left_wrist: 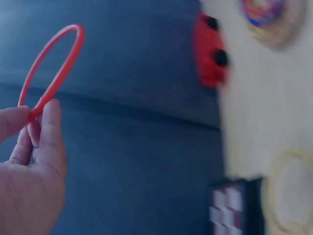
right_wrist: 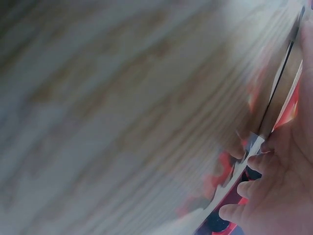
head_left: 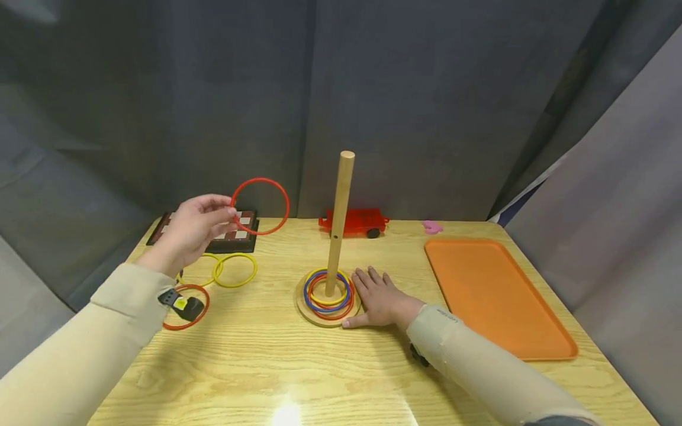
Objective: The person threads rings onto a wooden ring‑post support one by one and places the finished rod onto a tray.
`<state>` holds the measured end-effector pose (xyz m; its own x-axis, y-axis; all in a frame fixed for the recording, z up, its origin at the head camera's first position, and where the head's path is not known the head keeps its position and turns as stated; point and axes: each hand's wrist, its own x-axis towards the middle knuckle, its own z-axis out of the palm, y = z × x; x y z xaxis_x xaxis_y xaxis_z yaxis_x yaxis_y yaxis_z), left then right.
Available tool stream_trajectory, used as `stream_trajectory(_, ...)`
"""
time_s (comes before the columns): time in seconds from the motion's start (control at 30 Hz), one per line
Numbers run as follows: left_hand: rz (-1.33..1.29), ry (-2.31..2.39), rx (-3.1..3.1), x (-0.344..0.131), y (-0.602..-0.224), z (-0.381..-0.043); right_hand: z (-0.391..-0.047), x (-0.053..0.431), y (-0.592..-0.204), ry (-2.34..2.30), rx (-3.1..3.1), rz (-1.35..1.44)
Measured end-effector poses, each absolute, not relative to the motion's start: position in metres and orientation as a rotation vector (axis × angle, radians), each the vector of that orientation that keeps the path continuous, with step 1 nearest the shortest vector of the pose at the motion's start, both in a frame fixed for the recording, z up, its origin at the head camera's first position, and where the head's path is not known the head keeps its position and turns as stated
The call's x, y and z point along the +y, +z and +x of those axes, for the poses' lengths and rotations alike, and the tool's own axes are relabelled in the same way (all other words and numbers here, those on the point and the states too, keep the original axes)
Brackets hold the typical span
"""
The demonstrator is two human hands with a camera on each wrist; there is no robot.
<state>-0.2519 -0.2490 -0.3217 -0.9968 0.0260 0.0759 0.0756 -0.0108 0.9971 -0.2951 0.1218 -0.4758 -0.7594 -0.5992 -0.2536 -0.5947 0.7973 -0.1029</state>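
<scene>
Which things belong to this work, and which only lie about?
In use:
thin red ring, pinched by left hand
upright wooden peg on round wooden base
red, blue and yellow rings around the peg
probably loose yellow rings, loose red ring

Apparently idle:
red toy wagon
orange rectangular tray
brown-white chequered board
small pink object

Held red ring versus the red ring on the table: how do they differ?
The held ring is raised on edge, pinched by the left hand; the table ring lies flat, ungripped. In the head view, fingertips cover the held ring's edge; a black wrist device hides part of the table ring. Both are thin and red.
</scene>
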Motion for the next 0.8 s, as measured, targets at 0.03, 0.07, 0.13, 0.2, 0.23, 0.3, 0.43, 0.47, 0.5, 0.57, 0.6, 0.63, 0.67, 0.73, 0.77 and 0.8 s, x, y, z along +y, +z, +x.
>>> stream_trajectory(0.03,-0.131,-2.243,-2.136,-0.244,-0.31,-0.253,-0.295,0.122,-0.476,-0.019,2.713,-0.921)
stream_trajectory(0.07,-0.162,-2.287,-2.079,-0.239,-0.299,-0.254,-0.295,0.123,-0.476,-0.016,2.712,-0.92)
stream_trajectory(0.13,-0.215,-2.357,-1.976,-0.226,-0.279,-0.256,-0.295,0.124,-0.477,-0.022,2.71,-0.92)
stream_trajectory(0.2,-0.274,-2.402,-1.905,-0.212,-0.259,-0.258,-0.295,0.126,-0.478,-0.025,2.706,-0.924)
stream_trajectory(0.23,-0.302,-2.424,-1.88,-0.204,-0.251,-0.259,-0.295,0.126,-0.479,-0.033,2.706,-0.925)
stream_trajectory(0.3,-0.355,-2.455,-1.852,-0.189,-0.236,-0.261,-0.295,0.128,-0.479,-0.045,2.709,-0.927)
stream_trajectory(0.43,-0.404,-2.478,-1.892,-0.162,-0.221,-0.265,-0.297,0.13,-0.48,-0.056,2.713,-0.93)
stream_trajectory(0.47,-0.397,-2.464,-1.919,-0.156,-0.221,-0.267,-0.297,0.13,-0.481,-0.049,2.712,-0.927)
stream_trajectory(0.5,-0.384,-2.451,-1.948,-0.152,-0.221,-0.269,-0.298,0.13,-0.481,-0.048,2.712,-0.926)
stream_trajectory(0.57,-0.347,-2.422,-2.013,-0.146,-0.224,-0.275,-0.299,0.129,-0.481,-0.043,2.713,-0.923)
stream_trajectory(0.6,-0.326,-2.397,-2.053,-0.144,-0.228,-0.278,-0.298,0.128,-0.481,-0.046,2.714,-0.919)
stream_trajectory(0.63,-0.307,-2.371,-2.098,-0.143,-0.232,-0.281,-0.298,0.127,-0.481,-0.042,2.713,-0.916)
stream_trajectory(0.67,-0.288,-2.348,-2.142,-0.143,-0.237,-0.283,-0.298,0.126,-0.481,-0.043,2.715,-0.916)
stream_trajectory(0.73,-0.256,-2.31,-2.222,-0.144,-0.252,-0.288,-0.297,0.125,-0.481,-0.054,2.72,-0.915)
stream_trajectory(0.77,-0.241,-2.29,-2.259,-0.144,-0.261,-0.289,-0.297,0.124,-0.481,-0.048,2.72,-0.913)
stream_trajectory(0.8,-0.228,-2.27,-2.3,-0.145,-0.271,-0.29,-0.297,0.124,-0.481,-0.041,2.719,-0.912)
